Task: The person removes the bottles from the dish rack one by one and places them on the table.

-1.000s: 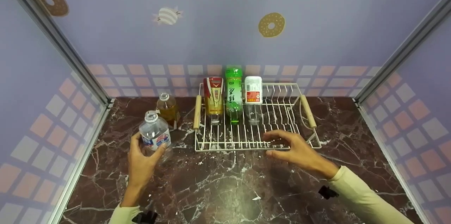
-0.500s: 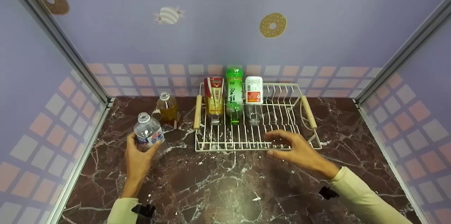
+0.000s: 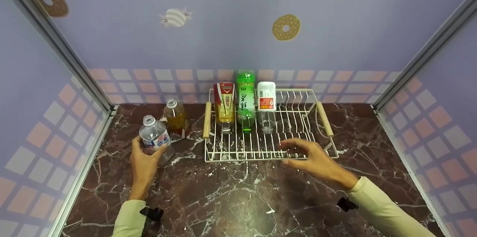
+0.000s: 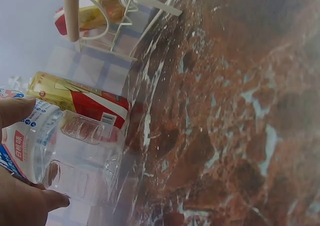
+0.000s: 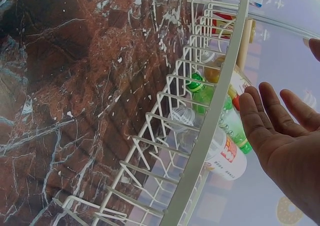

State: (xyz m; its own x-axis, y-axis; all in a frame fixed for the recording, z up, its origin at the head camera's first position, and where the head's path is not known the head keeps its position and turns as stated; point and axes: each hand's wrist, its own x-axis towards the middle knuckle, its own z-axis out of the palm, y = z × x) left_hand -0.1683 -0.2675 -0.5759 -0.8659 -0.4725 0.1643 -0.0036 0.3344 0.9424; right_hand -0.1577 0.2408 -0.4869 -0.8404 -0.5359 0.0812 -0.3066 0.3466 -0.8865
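Note:
My left hand (image 3: 143, 166) grips a clear, capless plastic bottle (image 3: 155, 138) with a blue and white label, thumb on one side and fingers on the other. The bottle stands nearly upright, its base close over the counter in the left wrist view. Just behind it is a second bottle (image 3: 177, 119), amber-looking from above; its yellow and red label (image 4: 80, 99) shows in the left wrist view. My right hand (image 3: 315, 158) hovers over the front right of a white wire rack (image 3: 231, 161), fingers apart and holding nothing.
Three bottles lean neck-down in the rack: one red and gold (image 3: 224, 103), one green (image 3: 246, 97), one with a white label (image 3: 267, 97). Wooden handles (image 3: 324, 119) top the rack's ends. Purple patterned walls (image 3: 223, 43) enclose the dark marbled counter (image 3: 223, 199).
My left hand has carried the clear bottle a short way left and lower, beside the amber bottle. The right hand and the bottles in the rack stay put.

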